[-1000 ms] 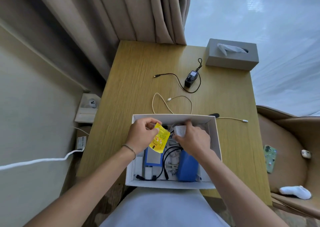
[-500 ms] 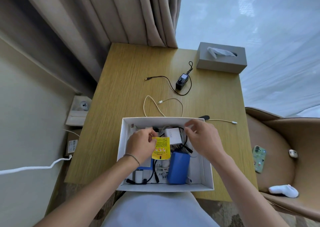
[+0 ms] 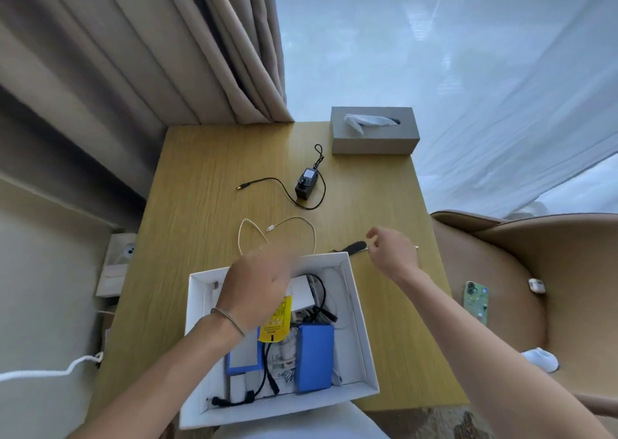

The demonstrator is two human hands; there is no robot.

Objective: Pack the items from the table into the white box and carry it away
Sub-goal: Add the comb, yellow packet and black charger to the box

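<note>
- At the near edge of the wooden table (image 3: 207, 184) sits the white box (image 3: 363, 318), open-topped and overhanging the edge towards the person.
- Inside the box lie a blue block (image 3: 315, 356), a yellow packet (image 3: 277, 321), a blue-framed flat item (image 3: 243, 351), a white slab (image 3: 302, 293) and tangled black leads (image 3: 267, 376).
- The left hand (image 3: 257, 288) is over the box's far-left part, blurred; I cannot tell whether its fingers hold anything.
- The right hand (image 3: 391, 254) is above the table just beyond the box's far-right corner, fingers curled, thumb and forefinger pinched; whether they hold the thin cord there is unclear.
- A small black oblong thing (image 3: 354, 246) lies on the table just beside that hand.
- A cream cable (image 3: 312, 229) loops on the table just beyond the box.
- A black adapter (image 3: 306, 187) with its black lead lies farther out, near the grey tissue box (image 3: 374, 137) at the far-right corner.
- On the tan chair (image 3: 575, 271) to the right rests 1 phone (image 3: 475, 301).
</note>
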